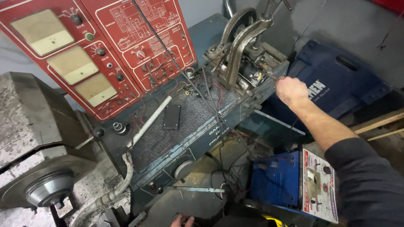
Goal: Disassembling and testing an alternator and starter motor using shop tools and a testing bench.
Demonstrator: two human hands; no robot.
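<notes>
While my right hand (291,90) pinches a thin tool (269,75) at two o'clock, its tip sits in the clamp (242,46).
My left hand (182,220), six o'clock, is barely visible, grip unclear; slipping could snag the loose wires (210,90).

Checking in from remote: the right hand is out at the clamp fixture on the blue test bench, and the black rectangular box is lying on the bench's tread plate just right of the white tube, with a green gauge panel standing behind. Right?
Not quite: the gauge panel is red, not green, as the head view shows. The rest holds: the right hand is out at the clamp fixture on the blue test bench, and the black rectangular box lies on the tread plate just right of the white tube.
</notes>
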